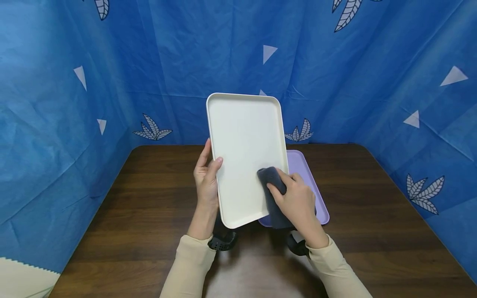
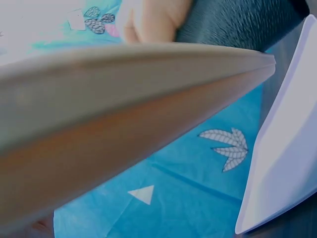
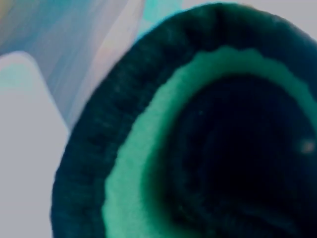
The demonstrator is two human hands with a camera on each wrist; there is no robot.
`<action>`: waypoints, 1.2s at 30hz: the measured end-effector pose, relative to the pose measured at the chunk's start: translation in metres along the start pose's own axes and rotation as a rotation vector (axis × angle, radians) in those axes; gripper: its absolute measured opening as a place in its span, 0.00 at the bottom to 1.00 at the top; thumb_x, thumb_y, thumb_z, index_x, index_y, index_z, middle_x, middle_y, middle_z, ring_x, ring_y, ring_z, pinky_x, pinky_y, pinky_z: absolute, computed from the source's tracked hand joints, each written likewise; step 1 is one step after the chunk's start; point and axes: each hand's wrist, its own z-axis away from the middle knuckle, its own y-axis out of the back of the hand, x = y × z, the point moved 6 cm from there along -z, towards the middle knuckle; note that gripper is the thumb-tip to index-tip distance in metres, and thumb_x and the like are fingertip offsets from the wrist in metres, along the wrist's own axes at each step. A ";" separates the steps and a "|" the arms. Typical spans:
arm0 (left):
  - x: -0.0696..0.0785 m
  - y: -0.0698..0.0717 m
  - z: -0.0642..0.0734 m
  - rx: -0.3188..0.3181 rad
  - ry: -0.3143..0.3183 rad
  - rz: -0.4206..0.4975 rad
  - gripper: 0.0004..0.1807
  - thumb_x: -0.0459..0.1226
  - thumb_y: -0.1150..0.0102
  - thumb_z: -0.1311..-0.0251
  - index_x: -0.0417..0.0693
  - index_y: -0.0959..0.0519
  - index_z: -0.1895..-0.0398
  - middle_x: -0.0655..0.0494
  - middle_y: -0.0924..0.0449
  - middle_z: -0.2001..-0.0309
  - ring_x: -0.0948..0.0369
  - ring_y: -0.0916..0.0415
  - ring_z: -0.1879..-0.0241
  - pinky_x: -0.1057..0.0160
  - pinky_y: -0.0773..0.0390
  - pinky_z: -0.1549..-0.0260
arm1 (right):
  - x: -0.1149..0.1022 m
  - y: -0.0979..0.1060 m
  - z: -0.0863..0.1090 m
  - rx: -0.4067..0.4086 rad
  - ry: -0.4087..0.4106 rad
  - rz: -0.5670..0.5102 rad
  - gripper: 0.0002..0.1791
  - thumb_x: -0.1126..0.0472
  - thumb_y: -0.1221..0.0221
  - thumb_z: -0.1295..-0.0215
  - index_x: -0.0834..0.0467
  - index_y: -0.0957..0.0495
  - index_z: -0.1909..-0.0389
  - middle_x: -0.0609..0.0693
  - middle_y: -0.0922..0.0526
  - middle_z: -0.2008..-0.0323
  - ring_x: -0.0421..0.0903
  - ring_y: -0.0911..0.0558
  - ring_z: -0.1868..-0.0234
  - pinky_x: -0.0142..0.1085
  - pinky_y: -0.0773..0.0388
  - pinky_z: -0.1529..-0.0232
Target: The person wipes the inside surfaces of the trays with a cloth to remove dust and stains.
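Observation:
A white rectangular tray with a low rim is held tilted up above the table. My left hand grips its left edge, thumb over the front rim and fingers behind. In my right hand is a dark grey folded cloth, pinched between thumb and fingers against the lower right of the tray's inner face. From the left wrist, the tray's edge crosses the view below the fuzzy cloth. The folded cloth, curled in a loop, fills most of the right wrist view.
On the brown wooden table lies a light purple tray, partly hidden behind the white tray and my right hand. A blue patterned curtain hangs behind the table and along both sides. Each wrist wears a black strap with a camera.

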 end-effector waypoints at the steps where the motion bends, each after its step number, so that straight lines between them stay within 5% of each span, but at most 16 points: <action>1: 0.000 0.000 0.000 -0.001 -0.003 0.001 0.31 0.21 0.55 0.37 0.49 0.31 0.31 0.56 0.17 0.47 0.62 0.16 0.52 0.64 0.16 0.59 | 0.005 -0.001 -0.002 -0.008 -0.019 0.006 0.27 0.51 0.30 0.45 0.56 0.19 0.44 0.61 0.17 0.65 0.58 0.19 0.72 0.49 0.23 0.77; 8: -0.001 0.001 0.000 0.007 0.006 -0.010 0.31 0.21 0.54 0.37 0.49 0.30 0.31 0.57 0.16 0.48 0.62 0.16 0.53 0.64 0.16 0.59 | 0.020 -0.006 -0.006 -0.054 -0.081 0.000 0.27 0.49 0.32 0.43 0.57 0.19 0.44 0.62 0.16 0.65 0.56 0.19 0.69 0.48 0.25 0.75; 23: 0.000 0.000 -0.001 0.010 -0.018 -0.032 0.31 0.22 0.54 0.37 0.47 0.32 0.30 0.57 0.17 0.47 0.62 0.17 0.52 0.65 0.16 0.59 | 0.011 -0.009 -0.004 -0.081 -0.107 -0.034 0.28 0.49 0.33 0.41 0.60 0.21 0.43 0.62 0.15 0.63 0.56 0.19 0.67 0.49 0.24 0.73; 36: 0.002 0.001 -0.002 0.031 -0.020 -0.059 0.31 0.22 0.53 0.37 0.47 0.32 0.30 0.57 0.18 0.44 0.62 0.17 0.50 0.64 0.17 0.56 | -0.027 -0.006 0.005 -0.054 0.014 -0.045 0.26 0.49 0.31 0.43 0.57 0.18 0.46 0.57 0.18 0.69 0.50 0.22 0.75 0.40 0.28 0.79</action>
